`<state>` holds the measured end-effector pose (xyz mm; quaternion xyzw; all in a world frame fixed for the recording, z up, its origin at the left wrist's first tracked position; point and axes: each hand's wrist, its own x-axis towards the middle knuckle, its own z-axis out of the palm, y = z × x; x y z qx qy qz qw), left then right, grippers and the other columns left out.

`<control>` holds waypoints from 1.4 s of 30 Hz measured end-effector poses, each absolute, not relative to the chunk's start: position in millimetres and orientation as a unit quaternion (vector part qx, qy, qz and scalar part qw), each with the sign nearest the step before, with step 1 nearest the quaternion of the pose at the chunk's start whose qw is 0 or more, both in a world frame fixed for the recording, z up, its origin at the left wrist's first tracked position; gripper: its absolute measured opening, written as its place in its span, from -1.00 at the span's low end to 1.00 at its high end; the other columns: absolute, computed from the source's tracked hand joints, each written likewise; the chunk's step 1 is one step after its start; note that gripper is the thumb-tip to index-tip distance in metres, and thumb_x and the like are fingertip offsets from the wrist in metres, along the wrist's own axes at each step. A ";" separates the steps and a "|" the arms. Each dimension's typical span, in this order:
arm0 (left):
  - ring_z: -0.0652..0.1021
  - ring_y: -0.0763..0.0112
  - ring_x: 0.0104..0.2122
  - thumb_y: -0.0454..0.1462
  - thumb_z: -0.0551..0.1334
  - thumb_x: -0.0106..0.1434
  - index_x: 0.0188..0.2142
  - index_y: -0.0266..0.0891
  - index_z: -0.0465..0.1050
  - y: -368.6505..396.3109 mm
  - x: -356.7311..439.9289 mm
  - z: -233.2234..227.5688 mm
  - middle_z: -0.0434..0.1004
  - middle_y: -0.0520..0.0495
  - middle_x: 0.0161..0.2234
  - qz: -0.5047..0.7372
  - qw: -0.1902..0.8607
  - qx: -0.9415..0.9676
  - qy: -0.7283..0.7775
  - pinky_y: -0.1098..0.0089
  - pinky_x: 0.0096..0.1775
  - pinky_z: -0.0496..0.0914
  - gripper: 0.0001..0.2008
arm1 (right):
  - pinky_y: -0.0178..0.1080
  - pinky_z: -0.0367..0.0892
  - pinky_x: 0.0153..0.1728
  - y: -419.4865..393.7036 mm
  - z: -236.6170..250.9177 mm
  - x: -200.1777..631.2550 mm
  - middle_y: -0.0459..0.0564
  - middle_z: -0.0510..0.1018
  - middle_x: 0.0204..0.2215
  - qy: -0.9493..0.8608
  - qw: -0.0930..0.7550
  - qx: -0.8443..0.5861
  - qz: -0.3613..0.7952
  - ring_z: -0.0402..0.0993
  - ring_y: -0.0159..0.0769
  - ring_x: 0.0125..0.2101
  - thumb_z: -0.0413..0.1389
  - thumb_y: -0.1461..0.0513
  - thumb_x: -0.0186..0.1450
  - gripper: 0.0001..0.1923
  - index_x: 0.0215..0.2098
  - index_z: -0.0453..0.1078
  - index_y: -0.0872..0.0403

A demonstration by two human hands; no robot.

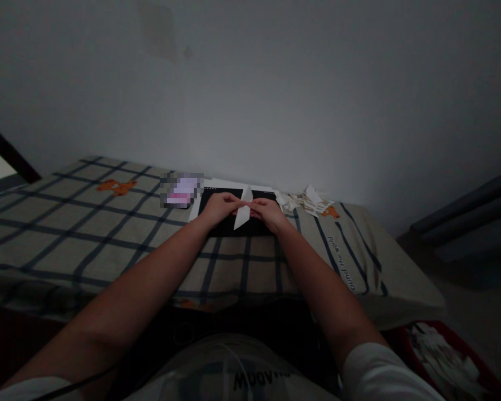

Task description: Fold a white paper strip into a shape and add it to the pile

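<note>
A narrow folded strip of white paper (242, 216) with pointed ends is held above a black notebook (225, 229). My left hand (222, 209) pinches its middle from the left. From the other side, my right hand (268, 211) grips the same spot with thumb and fingers. The fingertips of both hands nearly meet on the paper and cover its centre. White sheets (237, 182) stick out from under the notebook at the back and left.
Several folded white paper pieces (315, 200) lie in a pile to the right. A blurred-out phone-like object (182, 190) lies at the left. A checked cloth (121, 234) covers the table against a grey wall. A red container (446, 356) with white paper stands at the lower right.
</note>
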<state>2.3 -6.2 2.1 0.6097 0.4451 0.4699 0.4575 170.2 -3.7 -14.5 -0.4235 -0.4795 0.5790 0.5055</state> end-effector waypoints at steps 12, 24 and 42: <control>0.52 0.46 -0.34 -0.18 0.36 -0.04 -0.27 -0.30 0.44 -3.7 3.8 -1.6 0.52 -0.10 -0.28 0.454 0.607 0.543 0.363 0.38 -0.22 0.41 -0.66 | -0.30 0.39 -0.21 -6.9 -10.3 170.5 0.01 0.57 -0.36 -0.487 0.503 -0.355 0.619 0.49 -0.40 -0.37 0.24 0.21 0.04 -0.81 -0.37 0.48 0.14; 0.49 0.42 -0.32 -0.13 0.31 -0.01 -0.25 -0.31 0.46 -7.6 3.0 3.8 0.51 -0.14 -0.26 0.425 0.579 0.605 0.344 0.37 -0.21 0.34 -0.64 | -0.31 0.42 -0.29 -10.4 -6.7 170.0 0.00 0.55 -0.39 -0.495 0.484 -0.388 0.608 0.47 -0.41 -0.41 0.25 0.19 0.03 -0.77 -0.36 0.44 0.14; 0.45 0.45 -0.47 -0.20 0.36 -0.12 -0.36 -0.31 0.38 -2.2 -0.3 -2.9 0.48 -0.07 -0.40 0.457 0.479 0.610 0.437 0.43 -0.42 0.32 -0.67 | -0.34 0.36 -0.46 -8.3 -5.4 173.1 -0.12 0.45 -0.58 -0.505 0.513 -0.420 0.553 0.39 -0.46 -0.54 0.25 0.12 -0.04 -0.73 -0.53 0.31 0.11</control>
